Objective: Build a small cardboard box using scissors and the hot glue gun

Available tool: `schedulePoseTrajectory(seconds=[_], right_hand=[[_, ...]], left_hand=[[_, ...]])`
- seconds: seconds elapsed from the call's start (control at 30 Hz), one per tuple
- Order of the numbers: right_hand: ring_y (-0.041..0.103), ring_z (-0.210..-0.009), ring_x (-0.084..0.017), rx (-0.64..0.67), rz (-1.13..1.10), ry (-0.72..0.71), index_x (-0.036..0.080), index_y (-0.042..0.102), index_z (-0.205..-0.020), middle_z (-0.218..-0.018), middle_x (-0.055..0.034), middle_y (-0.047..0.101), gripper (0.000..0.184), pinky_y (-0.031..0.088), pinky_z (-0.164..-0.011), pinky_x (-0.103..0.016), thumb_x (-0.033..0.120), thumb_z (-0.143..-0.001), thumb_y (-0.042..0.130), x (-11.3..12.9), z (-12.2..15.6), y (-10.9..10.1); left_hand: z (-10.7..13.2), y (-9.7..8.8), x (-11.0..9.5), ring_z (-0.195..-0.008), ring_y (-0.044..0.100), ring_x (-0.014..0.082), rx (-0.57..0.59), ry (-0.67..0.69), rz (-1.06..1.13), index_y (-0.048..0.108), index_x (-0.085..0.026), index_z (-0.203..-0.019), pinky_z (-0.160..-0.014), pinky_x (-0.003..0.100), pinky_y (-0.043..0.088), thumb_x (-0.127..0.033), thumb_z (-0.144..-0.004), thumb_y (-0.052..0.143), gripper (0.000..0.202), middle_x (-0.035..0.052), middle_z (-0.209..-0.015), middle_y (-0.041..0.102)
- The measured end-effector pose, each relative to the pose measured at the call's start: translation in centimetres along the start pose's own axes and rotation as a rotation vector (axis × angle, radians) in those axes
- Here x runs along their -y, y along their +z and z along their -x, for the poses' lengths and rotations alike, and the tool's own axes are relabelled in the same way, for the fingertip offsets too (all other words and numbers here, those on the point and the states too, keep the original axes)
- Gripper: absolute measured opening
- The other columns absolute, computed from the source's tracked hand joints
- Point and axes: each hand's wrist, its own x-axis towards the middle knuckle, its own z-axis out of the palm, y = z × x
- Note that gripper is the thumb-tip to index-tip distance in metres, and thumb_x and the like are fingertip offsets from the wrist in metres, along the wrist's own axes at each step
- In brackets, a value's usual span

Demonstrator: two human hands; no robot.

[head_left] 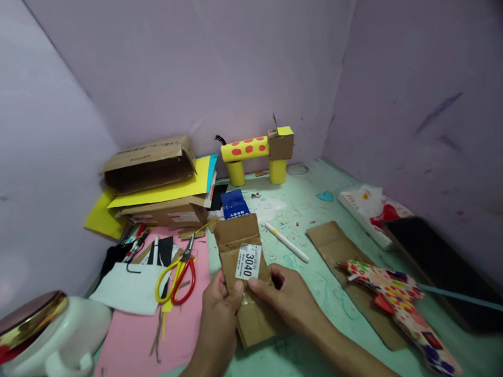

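A brown cardboard piece (233, 260) with creases and a white label reading 3040 is between my hands, above the table's near middle. My left hand (221, 308) grips its left edge, thumb on the front near the label. From the right, my right hand (282, 294) pinches it, thumb at the label's lower corner and fingers behind. Left of my hands, red and yellow scissors (177, 274) lie on pink paper (176, 342). Past the cardboard's far end sits a small blue box (234, 203). A white marker (287, 243) rests on the table to the right.
At the back stands a yellow cardboard animal with red spots (245, 149). Boxes (152, 161) and yellow paper are stacked at left, a lidded white mug (75, 325) nearer. A patterned glue gun (397, 297) lies across cardboard (341, 249) at right, beside a dark tablet-like slab (437, 266).
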Motion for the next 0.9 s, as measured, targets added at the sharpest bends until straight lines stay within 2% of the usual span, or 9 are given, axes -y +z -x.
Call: schedulePoseTrajectory(seconds=[0.07,0.2,0.3,0.4,0.57,0.67,0.77,0.83,0.9], right_hand=[[0.066,-0.074,-0.026,-0.021,-0.008,-0.044,0.015,0.068,-0.079,-0.078,-0.0099,0.074,0.026,0.049,-0.067,-0.036,0.038,-0.066,0.071,0.3,-0.1,-0.3],[0.067,-0.089,-0.029,0.113,-0.27,-0.008,0.014,0.068,-0.095,-0.096,-0.0123,0.075,0.038,0.052,-0.074,-0.037,0.033,-0.063,0.075,0.7,-0.3,-0.9],[0.068,-0.082,-0.025,0.196,-0.356,0.053,0.013,0.069,-0.098,-0.095,-0.0116,0.076,0.043,0.052,-0.07,-0.034,0.034,-0.062,0.08,0.8,-0.4,-1.3],[0.068,-0.077,-0.021,0.246,-0.388,0.063,0.014,0.069,-0.098,-0.094,-0.0108,0.076,0.042,0.051,-0.068,-0.031,0.038,-0.065,0.08,0.7,-0.4,-1.5],[0.068,-0.09,-0.024,0.323,-0.422,0.024,0.018,0.068,-0.107,-0.106,-0.0105,0.074,0.046,0.051,-0.077,-0.035,0.029,-0.064,0.081,0.3,0.2,-1.7],[0.069,-0.091,-0.024,0.32,-0.458,0.038,0.019,0.071,-0.102,-0.103,-0.0083,0.075,0.041,0.05,-0.083,-0.037,0.02,-0.062,0.079,-0.3,0.6,-1.7],[0.07,-0.089,-0.026,0.291,-0.455,0.078,0.017,0.075,-0.093,-0.093,-0.0082,0.077,0.034,0.048,-0.088,-0.039,0.016,-0.059,0.079,-0.7,0.8,-1.5],[0.07,-0.09,-0.029,0.334,-0.415,0.095,0.015,0.076,-0.091,-0.092,-0.0105,0.077,0.031,0.047,-0.09,-0.043,0.02,-0.06,0.079,-0.5,0.7,-1.5],[0.068,-0.096,-0.031,0.349,-0.373,0.06,0.016,0.075,-0.096,-0.1,-0.0125,0.076,0.034,0.046,-0.092,-0.046,0.028,-0.065,0.079,0.0,0.6,-1.9]], left_hand=[[0.1,-0.1,0.0,-0.093,0.068,0.0263,0.03,-0.031,-0.024,0.059,-0.015,-0.104,-0.081,0.035,0.053,-0.024,-0.07,0.074,0.038,0.0104,-0.101,0.073],[-0.3,-0.5,0.1,-0.095,0.067,0.0284,0.138,-0.102,-0.041,0.06,-0.013,-0.106,-0.083,0.038,0.051,-0.027,-0.068,0.075,0.043,0.0133,-0.104,0.072],[-0.7,-0.9,-0.2,-0.1,0.065,0.0276,0.22,-0.096,-0.016,0.06,-0.013,-0.107,-0.086,0.036,0.05,-0.019,-0.065,0.073,0.045,0.0126,-0.104,0.071],[-0.6,-1.0,-1.0,-0.1,0.065,0.0256,0.26,-0.086,-0.004,0.06,-0.014,-0.109,-0.082,0.033,0.05,-0.008,-0.06,0.065,0.05,0.0103,-0.103,0.071],[-0.2,-0.5,-1.7,-0.079,0.067,0.0195,0.118,-0.128,-0.02,0.062,-0.013,-0.097,-0.068,0.027,0.05,-0.003,-0.048,0.054,0.051,0.0062,-0.09,0.072],[-0.4,-0.4,-1.1,-0.061,0.063,0.0154,0.053,-0.189,-0.017,0.06,-0.012,-0.087,-0.055,0.023,0.047,-0.005,-0.043,0.051,0.046,0.0047,-0.074,0.071],[-0.9,-0.6,-0.4,-0.044,0.053,0.0112,-0.004,-0.259,-0.036,0.057,-0.013,-0.082,-0.039,0.019,0.036,-0.008,-0.042,0.049,0.041,0.0019,-0.061,0.065],[-1.2,-0.9,-0.3,-0.037,0.044,0.0085,-0.033,-0.298,-0.056,0.056,-0.015,-0.08,-0.032,0.017,0.024,-0.01,-0.043,0.049,0.038,-0.0002,-0.056,0.062],[-1.3,-1.1,-0.5,-0.034,0.038,0.0067,-0.033,-0.333,-0.069,0.055,-0.016,-0.081,-0.03,0.016,0.015,-0.013,-0.046,0.051,0.035,-0.0021,-0.054,0.058]])
